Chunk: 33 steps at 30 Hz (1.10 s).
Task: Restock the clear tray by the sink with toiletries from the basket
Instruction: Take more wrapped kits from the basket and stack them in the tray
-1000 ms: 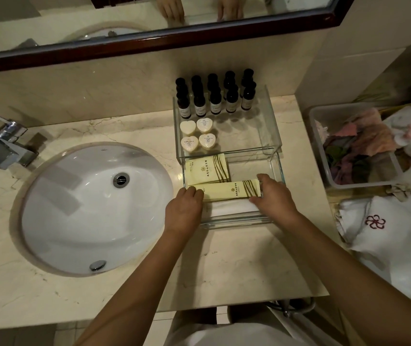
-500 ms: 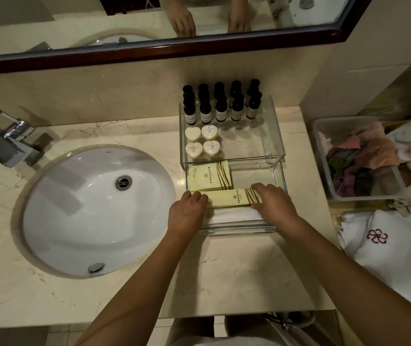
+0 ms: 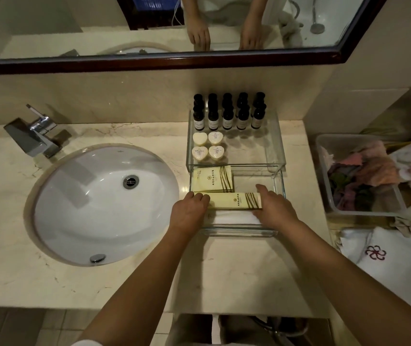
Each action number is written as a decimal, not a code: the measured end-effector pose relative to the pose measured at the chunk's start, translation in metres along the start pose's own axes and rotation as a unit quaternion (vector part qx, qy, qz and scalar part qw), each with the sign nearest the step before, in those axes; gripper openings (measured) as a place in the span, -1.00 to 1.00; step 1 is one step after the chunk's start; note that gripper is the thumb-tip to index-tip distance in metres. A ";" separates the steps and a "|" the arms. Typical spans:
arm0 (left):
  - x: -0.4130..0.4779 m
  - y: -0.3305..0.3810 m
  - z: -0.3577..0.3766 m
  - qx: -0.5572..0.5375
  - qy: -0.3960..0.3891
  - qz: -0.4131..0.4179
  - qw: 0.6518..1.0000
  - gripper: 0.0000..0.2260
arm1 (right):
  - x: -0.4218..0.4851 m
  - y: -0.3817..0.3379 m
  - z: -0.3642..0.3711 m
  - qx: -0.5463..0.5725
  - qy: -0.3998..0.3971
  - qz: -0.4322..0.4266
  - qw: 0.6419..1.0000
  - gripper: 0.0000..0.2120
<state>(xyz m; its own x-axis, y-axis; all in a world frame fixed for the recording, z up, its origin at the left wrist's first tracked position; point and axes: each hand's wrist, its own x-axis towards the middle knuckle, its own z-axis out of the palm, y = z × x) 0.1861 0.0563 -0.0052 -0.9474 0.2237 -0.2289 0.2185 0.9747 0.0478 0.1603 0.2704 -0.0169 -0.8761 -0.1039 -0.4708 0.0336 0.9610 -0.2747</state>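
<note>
- Right of centre, upper: rear tray (image 3: 278,146) with rows of dark bottles (image 3: 227,119) and four heart soaps (image 3: 207,148). Sink (image 3: 94,208) and tap (image 3: 34,136) at left. Bin (image 3: 324,171) of cloths at right.
- Centre: clear tray (image 3: 239,232), just right of sink, against rear tray. Square packets (image 3: 212,181) in its upper-left corner, white cloth (image 3: 232,217) along near side.
- Left hand (image 3: 189,211): fingers curled on left end of long packet (image 3: 234,201), gripping.
- Right hand (image 3: 275,209): fingers over right end, thumb beneath, gripping.
- Packet level, across tray over cloth; contact with cloth undeterminable.
- Label print illegible; towel (image 3: 386,258) cut off at right edge.
</note>
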 end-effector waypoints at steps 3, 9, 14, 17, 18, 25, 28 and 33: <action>-0.008 -0.003 -0.001 -0.011 0.015 -0.015 1.000 -0.75 | -0.005 0.003 -0.008 0.006 -0.003 0.006 1.000 -0.32; -0.032 -0.023 -0.019 -0.013 0.045 -0.056 0.997 -0.81 | -0.015 -0.002 -0.042 0.023 0.041 -0.015 0.999 -0.39; -0.078 -0.069 -0.034 -0.026 0.139 -0.126 0.982 -0.85 | -0.026 -0.044 -0.077 0.038 0.075 -0.079 0.993 -0.40; -0.121 -0.097 -0.043 -0.072 0.170 -0.221 0.958 -0.90 | -0.038 -0.090 -0.087 0.045 0.072 -0.135 0.987 -0.39; -0.135 -0.103 -0.044 -0.076 0.171 -0.243 0.952 -0.86 | -0.042 -0.106 -0.089 0.046 0.074 -0.157 0.984 -0.39; -0.274 -0.144 -0.052 -0.077 0.178 -0.367 0.910 -0.79 | -0.104 -0.240 -0.066 0.010 0.038 -0.340 0.940 -0.37; -0.356 -0.152 -0.050 -0.081 0.180 -0.426 0.883 -0.79 | -0.153 -0.300 -0.037 -0.016 0.015 -0.410 0.912 -0.42; -0.527 -0.143 -0.019 -0.078 0.188 -0.525 0.826 -0.78 | -0.262 -0.386 0.039 -0.054 -0.034 -0.527 0.847 -0.43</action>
<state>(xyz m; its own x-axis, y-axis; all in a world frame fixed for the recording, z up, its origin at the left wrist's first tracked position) 0.6493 -0.2012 0.1266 -0.6071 -0.7893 0.0921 -0.7759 0.6138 0.1460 0.3961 -0.0833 0.1801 -0.3622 -0.9303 -0.0585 -0.7981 0.3419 -0.4962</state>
